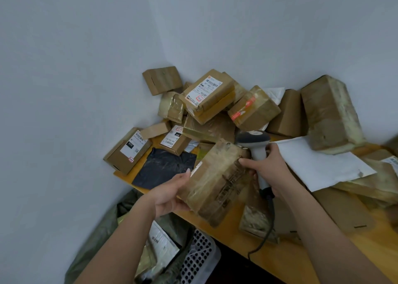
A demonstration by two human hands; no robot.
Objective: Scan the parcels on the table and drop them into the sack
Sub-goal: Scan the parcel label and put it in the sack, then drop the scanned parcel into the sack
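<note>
A taped brown cardboard parcel [217, 182] is held above the front edge of the yellow table [277, 255]. My left hand [170, 193] grips its near left end. My right hand [267, 167] grips the handle of a grey barcode scanner [255, 142], and its forefinger touches the parcel's right side. The scanner head sits just behind the parcel. Below left, the green sack [101, 238] stands open with a white-labelled packet [161, 245] inside.
Several cardboard parcels [209, 96] are heaped in the wall corner. A black plastic mailer [163, 167] lies flat, and a white mailer [318, 163] lies at right. A white perforated basket [198, 258] stands under the table beside the sack. The scanner cable [267, 232] hangs over the front edge.
</note>
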